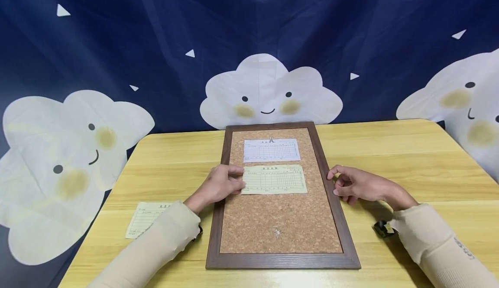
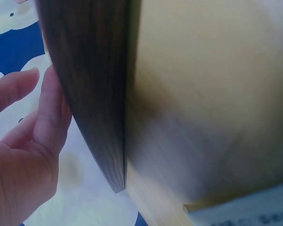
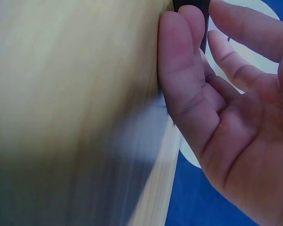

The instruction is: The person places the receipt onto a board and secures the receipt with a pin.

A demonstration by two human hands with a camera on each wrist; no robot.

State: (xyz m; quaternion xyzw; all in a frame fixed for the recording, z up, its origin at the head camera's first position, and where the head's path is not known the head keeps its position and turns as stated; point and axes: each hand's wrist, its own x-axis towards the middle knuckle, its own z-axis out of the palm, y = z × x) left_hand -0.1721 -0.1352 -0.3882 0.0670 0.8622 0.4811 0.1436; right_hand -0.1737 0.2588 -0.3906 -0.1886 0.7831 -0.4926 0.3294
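A cork board (image 1: 280,223) in a dark brown wooden frame (image 1: 282,260) lies on the table. Two printed form slips are on the cork: a white slip (image 1: 271,150) with a small pin-like piece (image 1: 271,140) at its top edge, and below it a pale green slip (image 1: 274,179). At the green slip's left edge is my left hand (image 1: 220,184), fingertips touching the paper, thumb apart from the forefinger. Loosely bent, the fingers of my right hand (image 1: 358,184) rest by the frame's right side and hold nothing visible. A small clear or silvery piece (image 1: 277,233) sits low on the cork.
Another pale green slip (image 1: 144,218) lies on the wooden table (image 1: 390,149) at left, partly covered by my left sleeve (image 1: 156,236). A dark blue curtain (image 1: 273,24) with smiling clouds hangs behind the table. A small black device (image 1: 383,228) is at my right wrist.
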